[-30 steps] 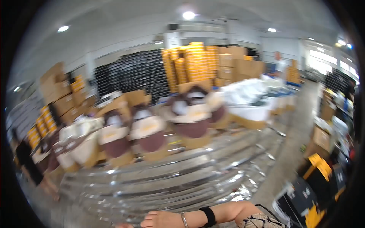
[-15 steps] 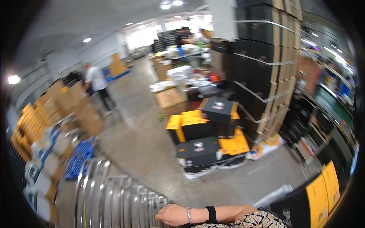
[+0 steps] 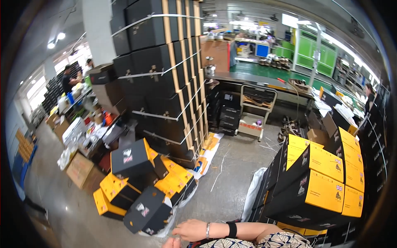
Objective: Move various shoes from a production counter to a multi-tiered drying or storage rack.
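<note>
Black-and-orange cardboard boxes lie in a low, untidy pile ahead and slightly left of the hands, the nearest one tilted on its edge of white wrapping. The view has swung to the right: the silvery rails that lay under the right hand half a second ago are out of sight, and the pile has slid from beyond the hands toward the left. The boxes, rather than the rails, are thus the nearest things.

The right hand, fingers loosely curled, sits low in the view, close beside the left hand, which the lower edge cuts off. The two are together or nearly touching; whether anything is pinched between them I cannot tell. Neither grips a box.

Between the pile and a neat box stack on the right, a strip of grey floor runs toward a small trolley. Thin pale strands lie along it, and crumpled white plastic sheet borders the stack, a likely snag for feet. The tall strapped stack stands just behind the pile and limits that side; left of it, the aisle is wider.
</note>
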`<action>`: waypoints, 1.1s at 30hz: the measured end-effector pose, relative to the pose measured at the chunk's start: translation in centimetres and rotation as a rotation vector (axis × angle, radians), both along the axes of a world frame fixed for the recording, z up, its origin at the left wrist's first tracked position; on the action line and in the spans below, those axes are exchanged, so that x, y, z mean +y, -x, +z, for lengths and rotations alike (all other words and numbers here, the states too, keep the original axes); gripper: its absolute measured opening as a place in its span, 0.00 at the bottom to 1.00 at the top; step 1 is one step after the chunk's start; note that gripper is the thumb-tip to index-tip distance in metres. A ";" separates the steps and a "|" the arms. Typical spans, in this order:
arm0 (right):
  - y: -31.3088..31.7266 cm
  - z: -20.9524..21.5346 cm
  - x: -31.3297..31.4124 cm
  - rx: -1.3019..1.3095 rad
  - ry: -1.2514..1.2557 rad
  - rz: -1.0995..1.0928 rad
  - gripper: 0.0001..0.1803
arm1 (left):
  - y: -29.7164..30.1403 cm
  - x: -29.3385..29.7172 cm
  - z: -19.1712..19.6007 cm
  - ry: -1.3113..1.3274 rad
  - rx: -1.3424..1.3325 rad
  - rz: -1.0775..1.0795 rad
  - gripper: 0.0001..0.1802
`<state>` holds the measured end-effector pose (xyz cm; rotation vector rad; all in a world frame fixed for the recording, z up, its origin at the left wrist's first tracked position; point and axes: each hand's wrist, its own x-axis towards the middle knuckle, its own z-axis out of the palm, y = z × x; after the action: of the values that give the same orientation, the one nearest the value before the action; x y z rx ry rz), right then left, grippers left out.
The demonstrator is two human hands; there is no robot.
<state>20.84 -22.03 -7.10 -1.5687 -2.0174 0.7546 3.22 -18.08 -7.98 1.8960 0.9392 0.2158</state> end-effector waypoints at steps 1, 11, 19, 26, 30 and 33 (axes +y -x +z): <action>-1.7 0.4 1.0 -0.042 0.068 0.005 0.14 | -2.2 2.1 0.5 0.184 -0.081 0.064 0.20; -20.3 -1.1 2.7 0.261 0.126 -0.621 0.11 | -27.7 11.8 -0.3 0.050 -0.089 -0.719 0.19; -39.6 -0.6 2.0 0.133 0.022 -0.791 0.15 | -48.7 12.0 1.1 0.155 0.005 -0.798 0.20; -51.5 -1.0 -1.4 0.137 0.039 -1.068 0.18 | -64.2 11.5 1.1 0.128 0.075 -1.102 0.19; -58.3 -2.4 -3.1 0.208 0.122 -1.198 0.18 | -73.3 11.2 -0.5 0.030 0.029 -1.360 0.23; -64.4 -2.2 -2.8 0.201 0.161 -1.310 0.19 | -80.4 12.1 -1.3 -0.109 -0.110 -1.470 0.21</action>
<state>85.28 -24.82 -9.30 -2.2693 -0.4804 0.4620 83.58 -6.00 -9.31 2.1617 -0.6715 -0.5100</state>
